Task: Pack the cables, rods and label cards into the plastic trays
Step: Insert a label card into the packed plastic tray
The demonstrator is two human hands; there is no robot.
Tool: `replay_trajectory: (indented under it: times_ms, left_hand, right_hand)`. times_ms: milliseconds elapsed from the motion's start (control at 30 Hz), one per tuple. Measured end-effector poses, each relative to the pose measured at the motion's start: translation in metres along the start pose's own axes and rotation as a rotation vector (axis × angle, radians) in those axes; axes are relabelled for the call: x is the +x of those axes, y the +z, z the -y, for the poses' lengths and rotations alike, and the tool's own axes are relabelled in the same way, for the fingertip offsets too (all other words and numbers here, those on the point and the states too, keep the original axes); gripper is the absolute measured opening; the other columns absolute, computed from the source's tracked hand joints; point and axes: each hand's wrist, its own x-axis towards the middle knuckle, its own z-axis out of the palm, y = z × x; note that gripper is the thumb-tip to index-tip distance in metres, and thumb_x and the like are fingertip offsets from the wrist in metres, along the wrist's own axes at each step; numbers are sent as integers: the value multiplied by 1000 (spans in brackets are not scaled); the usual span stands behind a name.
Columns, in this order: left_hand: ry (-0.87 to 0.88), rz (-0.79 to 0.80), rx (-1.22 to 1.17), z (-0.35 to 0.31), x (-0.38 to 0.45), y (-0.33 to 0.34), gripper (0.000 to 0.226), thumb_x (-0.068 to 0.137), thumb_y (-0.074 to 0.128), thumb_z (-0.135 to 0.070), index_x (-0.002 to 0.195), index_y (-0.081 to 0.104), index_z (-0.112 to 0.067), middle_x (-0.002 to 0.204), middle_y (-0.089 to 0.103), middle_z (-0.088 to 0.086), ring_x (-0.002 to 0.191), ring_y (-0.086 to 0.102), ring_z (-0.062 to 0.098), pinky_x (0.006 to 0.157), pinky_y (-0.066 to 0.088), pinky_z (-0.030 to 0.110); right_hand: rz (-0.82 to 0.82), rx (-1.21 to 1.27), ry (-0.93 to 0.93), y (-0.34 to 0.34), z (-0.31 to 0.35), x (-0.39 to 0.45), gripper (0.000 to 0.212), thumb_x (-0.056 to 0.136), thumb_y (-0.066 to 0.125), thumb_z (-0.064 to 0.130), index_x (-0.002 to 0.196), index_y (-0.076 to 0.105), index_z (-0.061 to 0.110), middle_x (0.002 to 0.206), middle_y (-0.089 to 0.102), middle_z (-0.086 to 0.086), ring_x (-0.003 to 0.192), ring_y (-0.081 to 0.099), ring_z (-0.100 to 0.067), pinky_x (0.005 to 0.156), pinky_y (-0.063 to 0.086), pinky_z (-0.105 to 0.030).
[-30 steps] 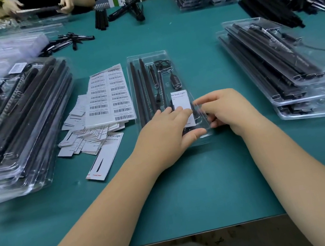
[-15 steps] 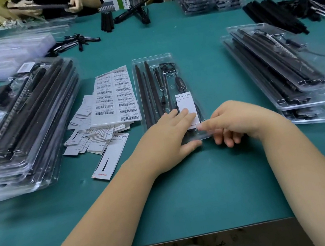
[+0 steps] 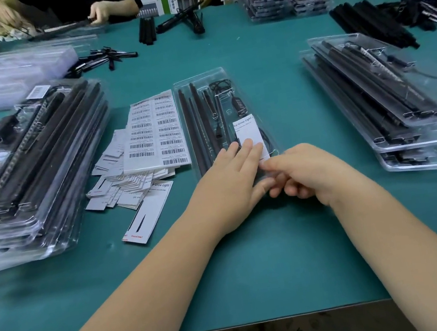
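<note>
Nearly packed: clear plastic tray (image 3: 200, 78) mid-table, black rods (image 3: 194, 123), cable (image 3: 239, 104) and white label card (image 3: 248, 132) inside. Left hand (image 3: 231, 180) flat, pressing card; right hand (image 3: 306, 172) curled at near end, grip unclear. Spare cards (image 3: 118, 186) left of tray unpacked.

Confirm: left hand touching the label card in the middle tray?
Touching. Head view shows the left hand lying flat with straight fingers on the near end of the label card in the tray; no gap visible.
</note>
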Motion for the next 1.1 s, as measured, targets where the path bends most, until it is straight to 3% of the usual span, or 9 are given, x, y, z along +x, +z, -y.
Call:
replay_trajectory:
  times_ms: [200, 400, 500, 633, 733, 833, 1000, 1100]
  left_hand:
    - [-33, -41, -55, -1, 5, 2, 68, 98, 36, -47, 151, 17, -10, 160, 14, 8, 147, 9, 25, 116, -2, 29]
    - [-37, -82, -130, 3, 6, 2, 70, 95, 45, -48, 151, 22, -13, 159, 19, 5, 147, 11, 21, 118, 2, 28]
    - [-1, -93, -212, 9, 2, -4, 71, 89, 59, -34, 149, 28, -14, 157, 23, 4, 147, 13, 22, 119, 5, 32]
    - [-21, -47, 46, 14, 0, -3, 66, 93, 49, -26, 151, 20, -19, 159, 17, -2, 144, 14, 30, 115, 13, 49]
    - [-67, -61, 187, 4, 6, 4, 59, 101, 39, -26, 153, 15, -15, 160, 17, 2, 139, 23, 41, 111, 22, 54]
    - [-49, -206, 196, -3, 8, 7, 52, 94, 55, -13, 143, 39, -4, 147, 43, 13, 120, 47, 53, 94, 43, 59]
    - [-28, -300, 162, 0, 6, 10, 50, 88, 61, -6, 136, 48, -1, 138, 52, 15, 110, 54, 55, 82, 52, 60]
    - [-64, -226, 75, 0, 6, 9, 54, 94, 54, -17, 145, 37, -9, 149, 40, 7, 127, 44, 47, 96, 44, 55]
  right_hand:
    - [-68, 146, -11, 1, 0, 1, 28, 85, 65, 32, 64, 58, 15, 47, 61, -2, 33, 38, -4, 35, 27, -13]
    - [-75, 139, -31, 1, 0, 2, 32, 86, 66, 29, 61, 53, 15, 44, 58, 0, 32, 36, -4, 34, 27, -13]
    - [-69, 200, -28, -1, 1, 4, 35, 86, 66, 23, 58, 47, 15, 41, 50, 1, 31, 31, -6, 32, 23, -13]
    - [-76, 271, 2, -2, 2, 6, 35, 85, 65, 17, 57, 45, 15, 39, 45, 2, 29, 27, -7, 32, 20, -13]
    - [-115, 360, -8, 0, 4, 6, 28, 85, 64, 17, 62, 50, 13, 39, 43, 2, 30, 25, -7, 33, 19, -13]
    - [-171, 474, -23, 2, 5, 4, 22, 84, 62, 20, 66, 52, 14, 39, 44, 1, 30, 22, -9, 34, 17, -13]
    - [-164, 235, -24, 8, 7, 3, 36, 87, 59, 36, 62, 56, 10, 37, 46, -2, 28, 23, -10, 33, 17, -13]
    - [-172, 229, -44, 8, 6, 4, 38, 87, 61, 35, 59, 56, 10, 35, 44, 0, 27, 22, -9, 32, 16, -13]
